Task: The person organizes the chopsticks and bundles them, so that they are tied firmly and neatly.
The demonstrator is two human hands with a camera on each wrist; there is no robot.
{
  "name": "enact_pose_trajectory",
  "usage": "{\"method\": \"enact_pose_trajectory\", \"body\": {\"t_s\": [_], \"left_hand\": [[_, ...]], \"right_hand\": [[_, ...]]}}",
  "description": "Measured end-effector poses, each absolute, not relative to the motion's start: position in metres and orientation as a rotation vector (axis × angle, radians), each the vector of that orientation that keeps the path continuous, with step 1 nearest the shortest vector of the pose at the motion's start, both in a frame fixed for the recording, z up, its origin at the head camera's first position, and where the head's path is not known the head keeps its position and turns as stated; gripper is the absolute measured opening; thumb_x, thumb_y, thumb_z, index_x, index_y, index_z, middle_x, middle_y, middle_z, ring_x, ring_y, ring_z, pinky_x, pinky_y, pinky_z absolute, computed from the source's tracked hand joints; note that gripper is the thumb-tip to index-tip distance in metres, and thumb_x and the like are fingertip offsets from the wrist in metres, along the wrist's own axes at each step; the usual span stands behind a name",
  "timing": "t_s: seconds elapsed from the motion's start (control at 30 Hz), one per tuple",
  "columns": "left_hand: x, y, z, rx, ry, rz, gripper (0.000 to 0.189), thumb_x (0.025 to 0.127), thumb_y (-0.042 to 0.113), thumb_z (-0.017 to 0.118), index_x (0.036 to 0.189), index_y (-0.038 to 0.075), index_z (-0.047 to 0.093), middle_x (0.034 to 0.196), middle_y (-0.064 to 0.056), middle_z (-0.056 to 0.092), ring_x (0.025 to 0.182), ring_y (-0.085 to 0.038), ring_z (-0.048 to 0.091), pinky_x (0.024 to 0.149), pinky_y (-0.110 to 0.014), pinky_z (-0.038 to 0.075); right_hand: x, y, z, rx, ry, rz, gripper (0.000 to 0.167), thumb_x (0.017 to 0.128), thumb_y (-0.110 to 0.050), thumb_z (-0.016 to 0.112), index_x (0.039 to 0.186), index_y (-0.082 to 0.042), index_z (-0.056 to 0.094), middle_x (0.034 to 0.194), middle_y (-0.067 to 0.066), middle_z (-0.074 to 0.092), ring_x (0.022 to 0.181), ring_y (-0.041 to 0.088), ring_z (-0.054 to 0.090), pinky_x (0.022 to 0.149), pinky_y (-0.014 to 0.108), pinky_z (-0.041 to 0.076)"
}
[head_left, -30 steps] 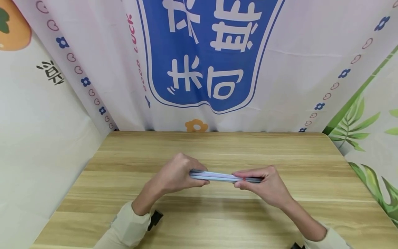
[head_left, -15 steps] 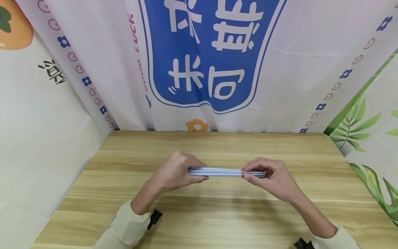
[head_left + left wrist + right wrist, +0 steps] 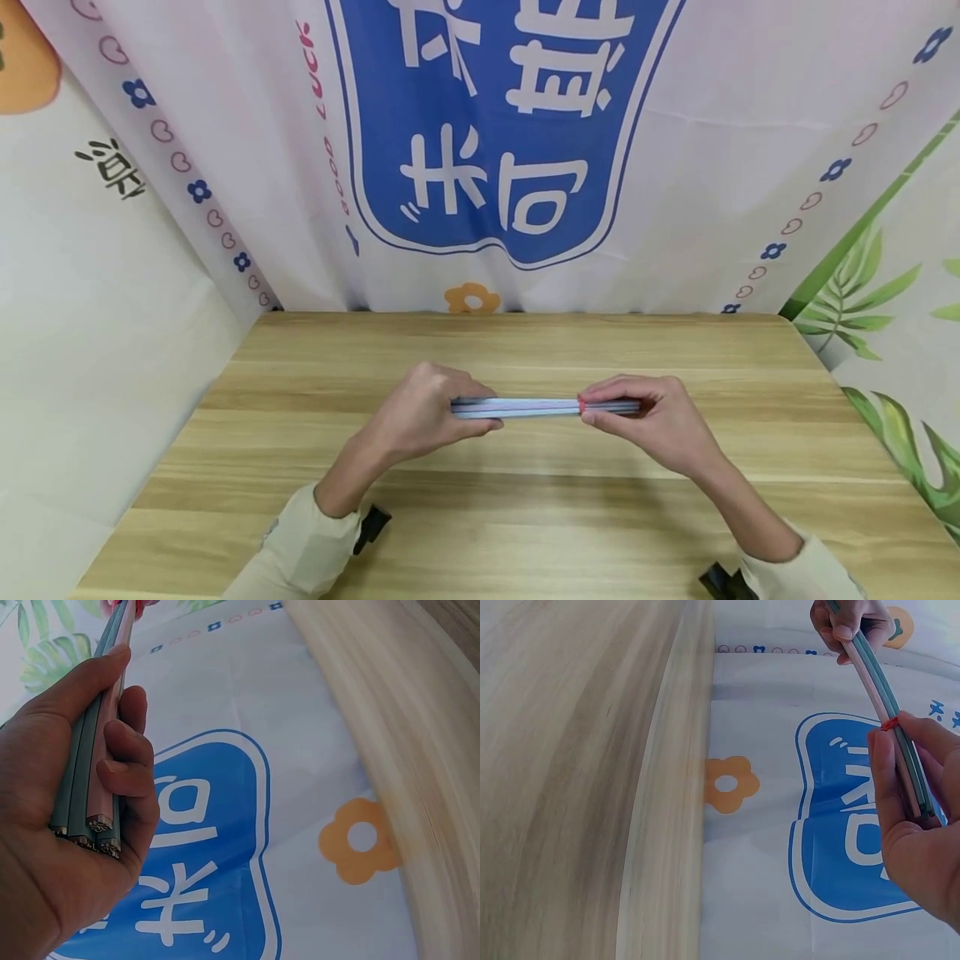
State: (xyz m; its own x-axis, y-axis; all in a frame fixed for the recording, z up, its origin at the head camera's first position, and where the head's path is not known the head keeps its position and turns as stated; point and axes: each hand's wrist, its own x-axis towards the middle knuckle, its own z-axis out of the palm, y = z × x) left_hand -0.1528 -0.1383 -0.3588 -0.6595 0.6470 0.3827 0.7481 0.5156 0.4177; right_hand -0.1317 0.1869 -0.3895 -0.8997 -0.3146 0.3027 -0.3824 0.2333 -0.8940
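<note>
A bundle of several slim chopsticks (image 3: pixel 536 407), pink and blue-green, is held level above the table between both hands. My left hand (image 3: pixel 427 408) grips one end, thumb along one side and fingers curled round the other. In the left wrist view the patterned butt ends of the chopsticks (image 3: pixel 103 780) show by the palm. A red band (image 3: pixel 889 723) circles the bundle toward its other end. Right at this band, my right hand (image 3: pixel 660 421) pinches the bundle between thumb and fingertips. The thinner ends extend past the band into the right hand's hollow.
Below the hands lies a wood-grain table (image 3: pixel 525 533). A white cloth with a blue printed sign (image 3: pixel 491 225) hangs behind its far edge. Printed cloths also flank the left and right sides. Black wrist mounts (image 3: pixel 371 527) sit at the cuffs.
My right hand has shifted right along the bundle, so its fingertips now lie at the red band. The bundle has risen slightly in the head view and tilts less. My left hand keeps its grip.
</note>
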Motion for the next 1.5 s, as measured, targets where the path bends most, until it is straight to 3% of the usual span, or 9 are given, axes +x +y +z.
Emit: {"method": "enact_pose_trajectory", "body": {"t_s": [0.2, 0.53, 0.73, 0.9, 1.17, 1.5], "left_hand": [[-0.154, -0.139, -0.356, -1.195, -2.575, -0.862, 0.018, 0.085, 0.020, 0.093, 0.100, 0.011, 0.087, 0.092, 0.001, 0.083, 0.070, 0.002, 0.066, 0.062, -0.015, 0.053], [-0.154, -0.135, -0.357, -1.173, -2.635, -0.886, 0.020, 0.085, 0.021, 0.093, 0.101, 0.011, 0.087, 0.093, 0.000, 0.084, 0.070, 0.002, 0.066, 0.064, -0.015, 0.054], [-0.155, -0.135, -0.356, -1.158, -2.625, -0.867, 0.020, 0.085, 0.020, 0.093, 0.102, 0.012, 0.087, 0.092, 0.001, 0.083, 0.068, 0.003, 0.062, 0.061, -0.015, 0.052], [-0.155, -0.136, -0.356, -1.144, -2.610, -0.845, 0.020, 0.084, 0.020, 0.094, 0.102, 0.013, 0.087, 0.090, 0.003, 0.083, 0.065, 0.003, 0.059, 0.057, -0.015, 0.048], [-0.154, -0.132, -0.360, -1.129, -2.630, -0.815, 0.021, 0.083, 0.022, 0.095, 0.102, 0.013, 0.087, 0.092, 0.002, 0.084, 0.068, 0.002, 0.063, 0.060, -0.014, 0.051], [-0.153, -0.130, -0.365, -1.150, -2.593, -0.818, 0.019, 0.084, 0.021, 0.094, 0.099, 0.013, 0.087, 0.089, 0.003, 0.083, 0.068, 0.003, 0.063, 0.061, -0.014, 0.050]], "right_hand": [[-0.132, 0.185, -0.386, 0.645, -2.430, 1.811, 0.019, 0.088, -0.007, 0.088, 0.107, -0.003, 0.084, 0.103, -0.009, 0.084, 0.088, 0.013, 0.081, 0.072, 0.030, 0.065], [-0.134, 0.169, -0.385, 0.675, -2.493, 1.887, 0.026, 0.088, -0.013, 0.089, 0.113, -0.008, 0.085, 0.112, 0.011, 0.083, 0.086, 0.018, 0.082, 0.072, 0.034, 0.066], [-0.135, 0.177, -0.381, 0.719, -2.506, 1.781, 0.029, 0.088, -0.011, 0.089, 0.117, -0.011, 0.083, 0.114, 0.008, 0.083, 0.091, 0.013, 0.080, 0.074, 0.031, 0.065], [-0.136, 0.184, -0.378, 0.719, -2.503, 1.667, 0.023, 0.090, -0.008, 0.087, 0.112, -0.008, 0.082, 0.107, 0.007, 0.082, 0.088, 0.009, 0.078, 0.072, 0.028, 0.064], [-0.137, 0.181, -0.383, 0.768, -2.529, 1.656, 0.017, 0.090, -0.012, 0.088, 0.105, -0.020, 0.084, 0.099, -0.002, 0.081, 0.080, 0.012, 0.076, 0.069, 0.029, 0.063], [-0.135, 0.175, -0.387, 0.750, -2.511, 1.623, 0.018, 0.088, -0.012, 0.089, 0.106, -0.016, 0.086, 0.102, 0.003, 0.085, 0.086, 0.008, 0.080, 0.069, 0.028, 0.064]]}}
